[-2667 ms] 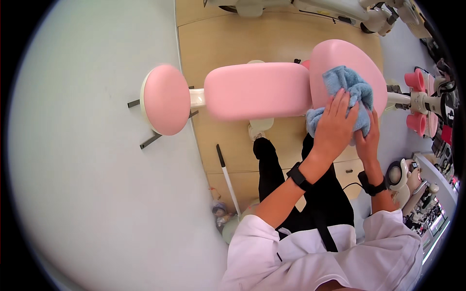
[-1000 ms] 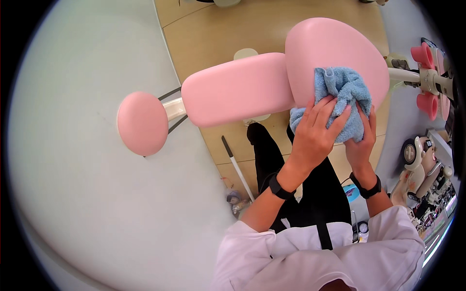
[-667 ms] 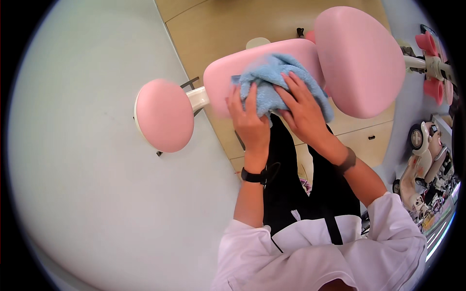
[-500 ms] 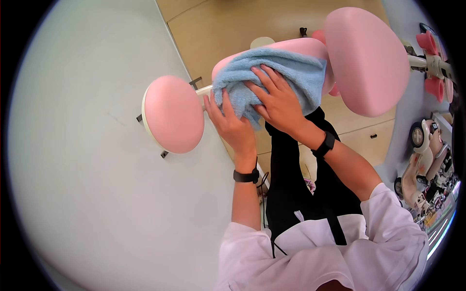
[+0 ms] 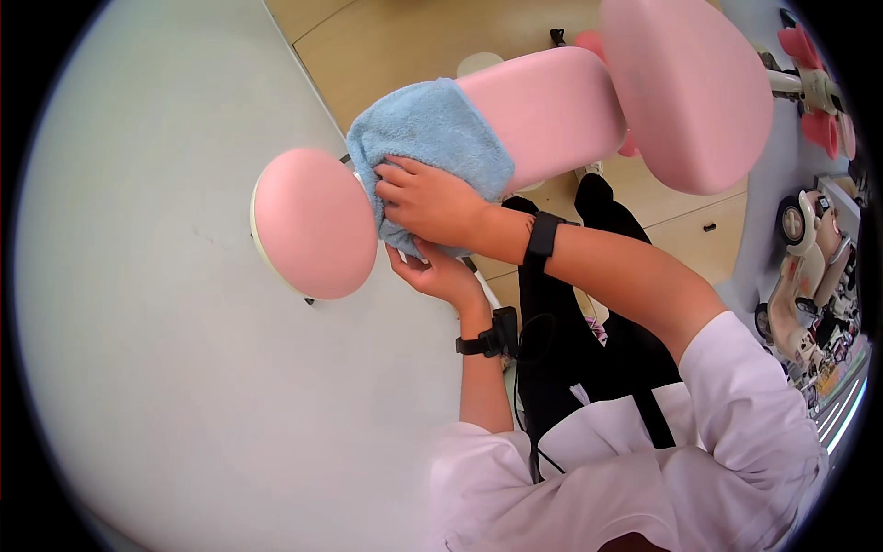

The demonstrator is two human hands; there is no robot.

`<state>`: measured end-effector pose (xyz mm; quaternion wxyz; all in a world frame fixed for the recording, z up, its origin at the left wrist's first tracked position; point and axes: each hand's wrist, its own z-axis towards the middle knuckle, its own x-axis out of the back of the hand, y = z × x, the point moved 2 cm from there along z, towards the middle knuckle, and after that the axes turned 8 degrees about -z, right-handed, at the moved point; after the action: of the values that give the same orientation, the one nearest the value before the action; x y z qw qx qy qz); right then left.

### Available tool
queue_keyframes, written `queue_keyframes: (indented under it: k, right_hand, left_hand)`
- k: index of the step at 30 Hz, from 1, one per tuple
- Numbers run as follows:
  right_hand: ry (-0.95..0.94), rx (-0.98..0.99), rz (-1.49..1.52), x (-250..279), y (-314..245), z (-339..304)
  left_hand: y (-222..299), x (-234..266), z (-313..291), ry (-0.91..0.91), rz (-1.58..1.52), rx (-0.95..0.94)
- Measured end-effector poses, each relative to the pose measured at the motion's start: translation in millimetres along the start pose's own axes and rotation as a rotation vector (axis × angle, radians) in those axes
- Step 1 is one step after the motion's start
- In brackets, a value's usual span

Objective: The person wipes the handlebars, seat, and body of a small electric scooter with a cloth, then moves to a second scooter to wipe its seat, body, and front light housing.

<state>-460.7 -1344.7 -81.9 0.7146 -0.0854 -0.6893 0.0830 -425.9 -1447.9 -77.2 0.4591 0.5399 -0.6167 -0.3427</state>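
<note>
A light-blue towel (image 5: 441, 120) is draped over the left end of a long pink pad (image 5: 543, 110). Pressed on the towel near that end is my right hand (image 5: 428, 201), its fingers bent over the cloth. Below it my left hand (image 5: 440, 276) has curled fingers at the towel's lower edge, partly tucked against the cloth. Just left of both hands stands a round pink pad (image 5: 313, 225) with a pale rim. A larger pink pad (image 5: 690, 92) rises at the right end of the long one.
A white surface (image 5: 184, 368) fills the left side. Behind and below the pads is light wood panelling (image 5: 386, 55). At the right edge are a cream toy scooter (image 5: 800, 267) and pink parts on a pale bar (image 5: 809, 87). My black-trousered legs (image 5: 570, 313) are below.
The towel and my right hand have moved left along the long pad, baring its right part. My left hand has dropped to the towel's lower edge, and the view has shifted slightly.
</note>
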Motion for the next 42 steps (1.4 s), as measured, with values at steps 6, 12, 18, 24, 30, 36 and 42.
queue_keyframes:
  k: [6, 12, 18, 24, 30, 36, 42]
  right_hand:
    - [-0.160, 0.210, 0.067, 5, -1, -3]
    - [0.132, -0.048, 0.120, -4, 9, 5]
    - [0.150, -0.162, 0.140, -3, 12, 22]
    - [-0.064, 0.146, 0.355, 7, 16, 6]
    - [0.021, -0.059, 0.749, 39, 39, -70]
    - [0.126, -0.549, 0.311, 49, 81, -175]
    - [0.324, -0.796, 0.122, 21, 101, -137]
  left_hand:
    - [-3, 5, -8, 0.075, 0.050, 0.028]
    - [2, 3, -13, 0.020, 0.046, 0.078]
    - [15, -21, 12, 0.061, -0.015, -0.006]
    - [1, -16, 2, 0.035, -0.264, 0.176]
    - [-2, 0, -51, -0.032, 0.017, 0.158]
    - [26, -76, -50, -0.589, 0.443, -0.675]
    - [38, -153, -16, -0.630, 0.652, -0.985]
